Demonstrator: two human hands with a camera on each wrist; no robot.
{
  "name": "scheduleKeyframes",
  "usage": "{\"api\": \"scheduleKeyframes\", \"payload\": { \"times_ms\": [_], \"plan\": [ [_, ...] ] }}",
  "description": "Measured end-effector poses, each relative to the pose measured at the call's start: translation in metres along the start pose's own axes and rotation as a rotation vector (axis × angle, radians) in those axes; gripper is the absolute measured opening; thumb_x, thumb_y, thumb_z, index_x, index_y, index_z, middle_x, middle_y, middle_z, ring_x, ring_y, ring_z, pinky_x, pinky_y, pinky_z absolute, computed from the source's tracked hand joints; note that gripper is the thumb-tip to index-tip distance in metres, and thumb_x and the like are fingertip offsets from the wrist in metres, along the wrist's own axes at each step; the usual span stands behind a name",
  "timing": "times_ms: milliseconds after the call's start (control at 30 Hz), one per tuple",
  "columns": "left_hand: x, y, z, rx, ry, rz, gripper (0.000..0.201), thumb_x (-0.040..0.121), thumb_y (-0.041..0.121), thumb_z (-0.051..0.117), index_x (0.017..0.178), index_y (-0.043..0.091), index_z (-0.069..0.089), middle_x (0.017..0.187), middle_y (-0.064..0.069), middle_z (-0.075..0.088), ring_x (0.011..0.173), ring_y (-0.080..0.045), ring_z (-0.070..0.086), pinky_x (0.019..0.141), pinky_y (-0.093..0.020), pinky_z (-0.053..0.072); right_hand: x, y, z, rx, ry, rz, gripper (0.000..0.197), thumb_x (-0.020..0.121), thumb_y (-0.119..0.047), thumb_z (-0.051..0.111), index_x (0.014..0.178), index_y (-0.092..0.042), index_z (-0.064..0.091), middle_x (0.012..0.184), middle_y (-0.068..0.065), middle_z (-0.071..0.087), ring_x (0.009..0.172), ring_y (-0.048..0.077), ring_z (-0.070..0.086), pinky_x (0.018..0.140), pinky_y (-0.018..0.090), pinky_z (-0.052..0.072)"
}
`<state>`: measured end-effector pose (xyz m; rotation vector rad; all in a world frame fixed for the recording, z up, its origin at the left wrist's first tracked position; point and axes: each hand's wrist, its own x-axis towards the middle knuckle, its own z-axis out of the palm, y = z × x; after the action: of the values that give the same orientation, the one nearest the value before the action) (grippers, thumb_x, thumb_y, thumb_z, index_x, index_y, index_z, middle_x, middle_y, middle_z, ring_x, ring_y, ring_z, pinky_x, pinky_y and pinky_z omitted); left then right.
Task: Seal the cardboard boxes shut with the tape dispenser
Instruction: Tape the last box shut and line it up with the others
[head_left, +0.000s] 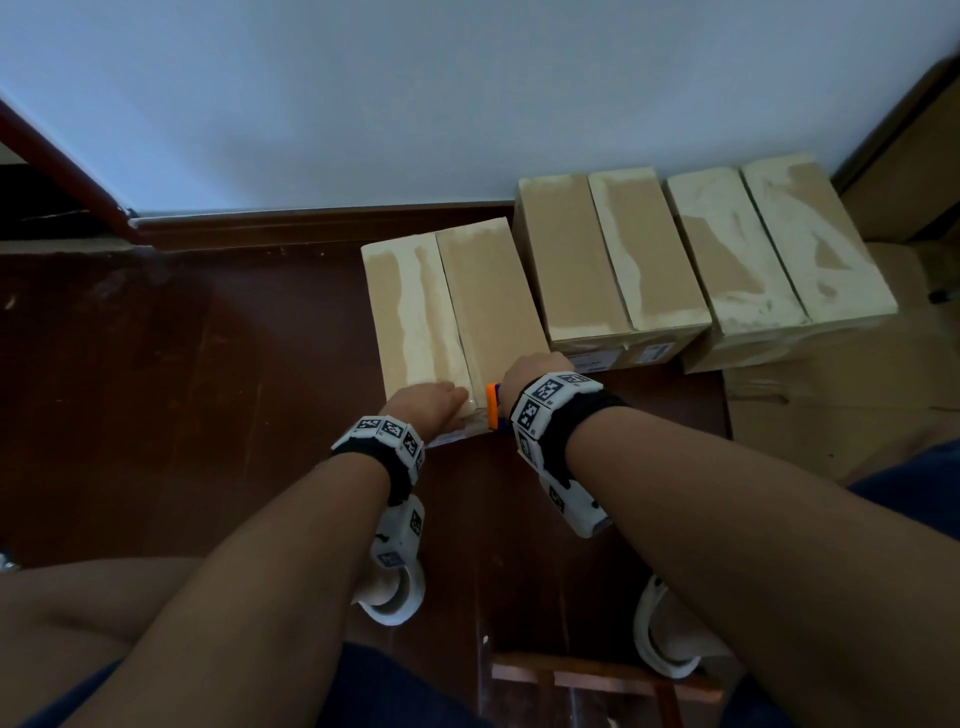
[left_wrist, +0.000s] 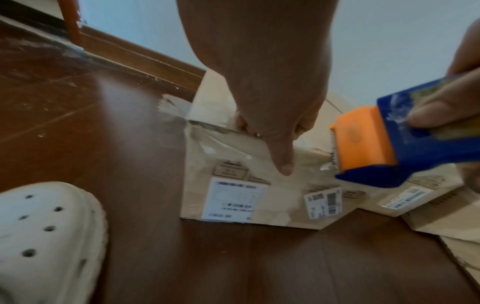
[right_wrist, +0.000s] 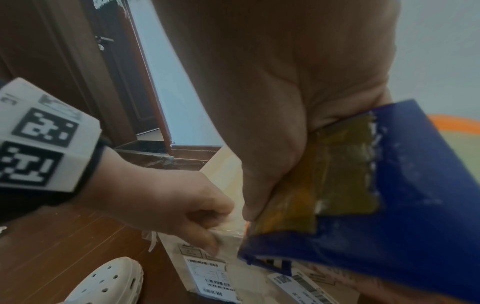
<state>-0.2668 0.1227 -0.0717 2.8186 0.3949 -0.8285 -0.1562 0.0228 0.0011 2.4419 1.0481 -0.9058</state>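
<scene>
Both forearms are stretched toward mid-frame in the head view. The left hand (head_left: 434, 408) is laid palm-down, thumb (left_wrist: 284, 162) extended; the right hand (head_left: 530, 374) is curled in a grip.

Dim, bluish light throughout. My forearms read dark in the head view. Both wrist views are soft with motion blur; the shoe (left_wrist: 49, 242) left of my hands smears, and edges bow.

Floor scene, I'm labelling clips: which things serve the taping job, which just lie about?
Job: tape dispenser gripped by right hand; nearest box under left hand; two further boxes.
Lying about: white clogs, flattened cardboard.
</scene>
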Motion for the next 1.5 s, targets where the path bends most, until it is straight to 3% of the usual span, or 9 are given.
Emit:
{"api": "scheduleKeyframes", "payload": {
  "times_ms": [167,233,333,567,767,1133,1267,1400,1500],
  "plan": [
    [-0.025,-0.032,0.008,0.03,-0.038,-0.037,0.028,0.097,0.041,0.046,0.107,0.015,0.047,0.107,-0.007,0.057,0.099,-0.026,0.057,0.078,-0.04,0.05,-0.004,0.006,0.015,0.13,0.128,-0.02,0.033,0.089,-0.037,0.055,0.11,-0.014,0.065,0.109,0.003,0.063,0.101,0.023,0.061,0.066,0.027,0.034],
    [-0.035,-0.04,0.01,0.013,-0.039,-0.079,0.025,0.097,0.04,0.047,0.102,0.016,0.046,0.106,-0.005,0.058,0.097,-0.025,0.058,0.077,-0.039,0.049,-0.005,0.001,0.012,0.117,0.085,0.026,0.025,0.091,-0.033,0.055,0.092,-0.01,0.065,0.088,0.0,0.059,0.078,0.02,0.057,0.061,0.024,0.038],
    [-0.052,-0.054,0.017,-0.073,-0.034,-0.16,0.02,0.095,0.038,0.051,0.096,0.019,0.044,0.106,-0.006,0.059,0.097,-0.027,0.059,0.078,-0.039,0.048,-0.002,-0.009,0.005,0.04,0.024,0.108,0.033,0.093,-0.024,0.055,0.063,-0.01,0.05,0.063,0.002,0.05,0.055,0.019,0.046,0.075,0.028,0.049],
    [-0.09,-0.101,0.038,-0.494,0.123,-0.568,0.015,0.088,0.017,0.064,0.103,0.016,0.06,0.106,-0.004,0.063,0.098,-0.023,0.059,0.083,-0.033,0.049,-0.004,-0.012,0.005,-0.12,0.003,0.091,0.034,0.092,-0.023,0.053,0.06,-0.012,0.049,0.062,0.002,0.05,0.063,0.021,0.054,0.072,0.03,0.05],
    [-0.077,-0.074,0.042,-1.181,0.091,-0.483,0.018,0.082,0.004,0.071,0.095,0.015,0.066,0.095,-0.002,0.066,0.096,-0.02,0.061,0.083,-0.031,0.052,-0.003,-0.009,0.007,-0.144,-0.004,0.048,0.037,0.094,-0.026,0.052,0.06,-0.014,0.049,0.06,0.001,0.05,0.052,0.018,0.046,0.064,0.028,0.045],
    [-0.072,-0.064,0.058,-1.161,0.232,-0.553,0.008,0.085,0.022,0.072,0.087,0.015,0.073,0.09,0.001,0.069,0.091,-0.015,0.061,0.081,-0.027,0.045,-0.009,-0.007,0.009,-0.147,0.051,-0.011,0.037,0.094,-0.024,0.051,0.059,-0.013,0.048,0.06,-0.001,0.049,0.052,0.017,0.047,0.059,0.026,0.042],
    [-0.068,-0.062,0.059,-1.09,0.276,-0.577,0.007,0.086,0.021,0.069,0.085,0.016,0.073,0.093,-0.002,0.071,0.093,-0.019,0.064,0.083,-0.028,0.049,-0.011,0.0,0.013,-0.002,0.081,-0.036,0.019,0.089,-0.035,0.057,0.084,-0.017,0.056,0.084,0.0,0.053,0.075,0.02,0.053,0.051,0.023,0.03],
    [-0.064,-0.055,0.054,-0.96,0.311,-0.613,0.015,0.089,0.024,0.065,0.096,0.013,0.073,0.1,-0.003,0.07,0.094,-0.018,0.062,0.079,-0.025,0.045,-0.005,-0.003,0.007,-0.071,0.025,0.027,0.037,0.093,-0.035,0.054,0.065,-0.011,0.052,0.061,-0.001,0.05,0.052,0.016,0.046,0.053,0.027,0.039],
    [-0.06,-0.053,0.052,-0.946,0.33,-0.65,0.016,0.09,0.023,0.063,0.097,0.014,0.073,0.103,-0.005,0.07,0.098,-0.021,0.063,0.086,-0.027,0.047,-0.01,-0.005,0.005,-0.15,0.055,0.013,0.042,0.094,-0.034,0.052,0.058,-0.013,0.047,0.057,-0.001,0.048,0.048,0.015,0.045,0.043,0.024,0.032]
  ]
}}
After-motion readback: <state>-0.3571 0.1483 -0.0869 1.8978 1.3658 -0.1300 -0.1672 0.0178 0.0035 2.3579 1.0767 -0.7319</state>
